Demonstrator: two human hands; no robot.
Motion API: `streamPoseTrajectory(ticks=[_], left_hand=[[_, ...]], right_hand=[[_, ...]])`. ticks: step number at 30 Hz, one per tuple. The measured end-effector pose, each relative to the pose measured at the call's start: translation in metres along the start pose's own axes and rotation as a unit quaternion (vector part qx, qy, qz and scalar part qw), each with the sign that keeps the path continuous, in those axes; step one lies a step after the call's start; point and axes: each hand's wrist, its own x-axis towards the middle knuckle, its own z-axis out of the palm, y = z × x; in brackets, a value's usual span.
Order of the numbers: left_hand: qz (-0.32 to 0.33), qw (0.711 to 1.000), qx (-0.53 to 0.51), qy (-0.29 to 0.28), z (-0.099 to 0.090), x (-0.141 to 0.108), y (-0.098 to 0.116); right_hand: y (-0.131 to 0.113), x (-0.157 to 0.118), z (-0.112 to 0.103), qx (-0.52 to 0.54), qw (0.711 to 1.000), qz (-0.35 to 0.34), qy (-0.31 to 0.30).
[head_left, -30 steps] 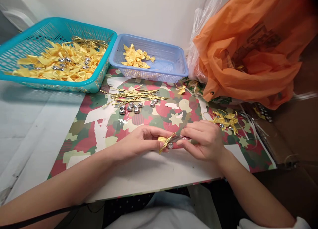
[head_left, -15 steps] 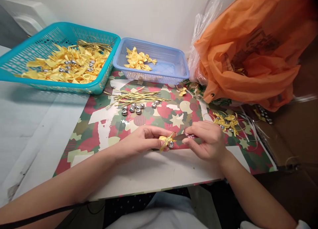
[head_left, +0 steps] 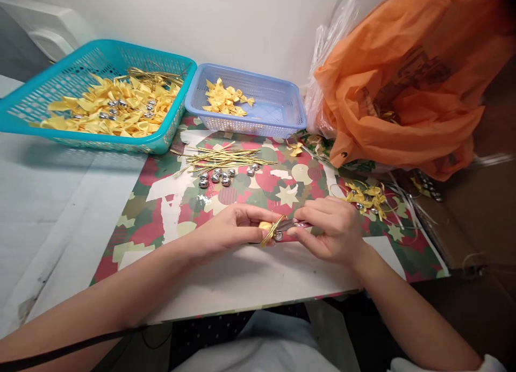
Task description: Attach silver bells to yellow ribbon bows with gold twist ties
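Note:
My left hand (head_left: 237,227) is closed in a pinch on a small yellow ribbon bow (head_left: 265,226). A doubled gold tie (head_left: 274,229) crosses the bow, and a silver jingle bell (head_left: 278,235) sits just beside it. My right hand (head_left: 334,229) grips a dark, flat, blade-like tool (head_left: 287,224) with a pinkish patterned end, partly covered by the fingers. Its tip meets the bow near the tie; the exact contact is hidden. Beyond my hands lie loose gold ties (head_left: 226,158) and several silver bells (head_left: 216,174).
A teal basket (head_left: 177,106) at the left holds yellow bows, bells and gold ties. Beside it stands a blue basket (head_left: 282,90) with bows. An orange plastic bag (head_left: 379,141) fills the back right. Bows with bells and ties (head_left: 371,200) lie at the right.
My right hand has shifted slightly left, bringing the dark tool closer to the bow and bell. My left hand stays nearly still, still holding the bow.

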Motion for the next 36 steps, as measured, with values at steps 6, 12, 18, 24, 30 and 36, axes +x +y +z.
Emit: streamPoseTrajectory(ticks=[6, 12, 18, 24, 30, 36], left_hand=[[0.0, 1.0, 0.008, -0.004, 0.0, 0.0, 0.001], [0.054, 0.99, 0.087, 0.099, 0.003, -0.003, 0.003], [0.324, 0.873, 0.302, 0.204, 0.002, -0.003, -0.005], [0.306, 0.886, 0.284, 0.202, 0.005, -0.002, -0.004], [0.196, 0.953, 0.128, 0.191, 0.001, 0.0, -0.001], [0.15, 0.97, 0.058, 0.183, 0.001, 0.002, 0.002]], right_hand=[[0.0, 0.001, -0.001, -0.036, 0.999, -0.021, 0.019], [0.005, -0.009, 0.001, 0.126, 0.987, 0.045, 0.087], [-0.004, 0.002, 0.02, 0.417, 0.854, 0.268, 0.159], [-0.026, 0.027, 0.041, 0.501, 0.799, 0.324, 0.078], [-0.016, 0.021, 0.043, 0.568, 0.749, 0.337, 0.045], [-0.014, 0.018, 0.042, 0.475, 0.812, 0.31, 0.139]])
